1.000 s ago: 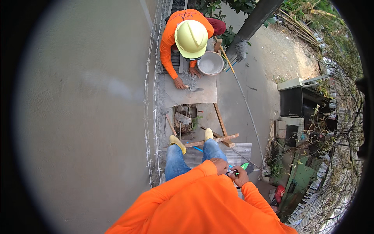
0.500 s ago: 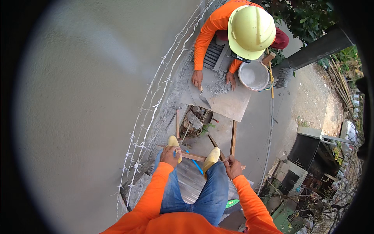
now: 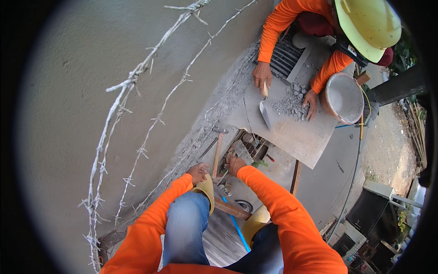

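My left hand point(image 3: 199, 172), fingers curled, is just above my yellow boot point(image 3: 205, 191), near a hammer point(image 3: 217, 157) with a wooden handle and a thin dark bar point(image 3: 207, 150). My right hand point(image 3: 233, 165) reaches to the near-left edge of a square opening holding debris and a pale broken piece point(image 3: 242, 151); its fingers are bent, and whatever they grip is hidden. A wooden board point(image 3: 232, 209) and a blue pipe point(image 3: 237, 231) lie between my boots.
A co-worker in orange sleeves and yellow helmet point(image 3: 365, 25) crouches beyond, holding a trowel point(image 3: 265, 113) beside rubble point(image 3: 292, 102) on a flat panel point(image 3: 310, 146). A bucket point(image 3: 344, 98) stands right. Barbed wire point(image 3: 159, 119) runs along the left. A dark pole point(image 3: 397, 86) leans at right.
My hands have moved apart from my lap, then forward and down toward the opening, the right reaching farther. My view has turned and come closer to the co-worker and wire.
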Available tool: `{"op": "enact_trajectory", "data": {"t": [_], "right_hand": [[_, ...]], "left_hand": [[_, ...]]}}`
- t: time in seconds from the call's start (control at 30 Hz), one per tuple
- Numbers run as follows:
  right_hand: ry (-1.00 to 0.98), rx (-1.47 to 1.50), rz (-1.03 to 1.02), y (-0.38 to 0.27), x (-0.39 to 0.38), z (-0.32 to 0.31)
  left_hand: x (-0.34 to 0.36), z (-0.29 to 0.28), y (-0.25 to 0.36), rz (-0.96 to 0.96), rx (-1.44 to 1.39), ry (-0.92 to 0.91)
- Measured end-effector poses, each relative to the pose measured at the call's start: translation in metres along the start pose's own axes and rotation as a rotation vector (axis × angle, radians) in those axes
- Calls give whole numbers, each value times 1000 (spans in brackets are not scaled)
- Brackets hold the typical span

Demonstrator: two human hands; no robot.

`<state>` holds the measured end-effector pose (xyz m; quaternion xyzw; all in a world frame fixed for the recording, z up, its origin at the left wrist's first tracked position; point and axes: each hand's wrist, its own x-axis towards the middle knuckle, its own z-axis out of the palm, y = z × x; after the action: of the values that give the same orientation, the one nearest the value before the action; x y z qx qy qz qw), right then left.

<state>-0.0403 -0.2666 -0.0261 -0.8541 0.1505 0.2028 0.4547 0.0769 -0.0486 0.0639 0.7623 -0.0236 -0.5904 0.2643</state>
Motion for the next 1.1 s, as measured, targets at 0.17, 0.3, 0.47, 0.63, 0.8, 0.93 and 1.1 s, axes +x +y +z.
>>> {"op": "enact_trajectory", "data": {"t": [0.17,0.3,0.47,0.63,0.8,0.93,1.1], "right_hand": [[-12,33,-2,20,66,61],[-15,91,-90,30,97,76],[54,59,-88,39,110,87],[324,224,33,25,83,87],[233,417,127,27,42,25],[174,179,-228,50,-3,-21],[0,105,-284,77,-27,-39]], "left_hand": [[104,26,-48,200,637,459],[148,20,-58,110,714,513],[167,11,-56,96,776,546],[158,9,-53,60,871,542],[147,18,-49,25,767,569],[123,39,-71,145,432,559],[91,61,-123,198,-765,218]]}}
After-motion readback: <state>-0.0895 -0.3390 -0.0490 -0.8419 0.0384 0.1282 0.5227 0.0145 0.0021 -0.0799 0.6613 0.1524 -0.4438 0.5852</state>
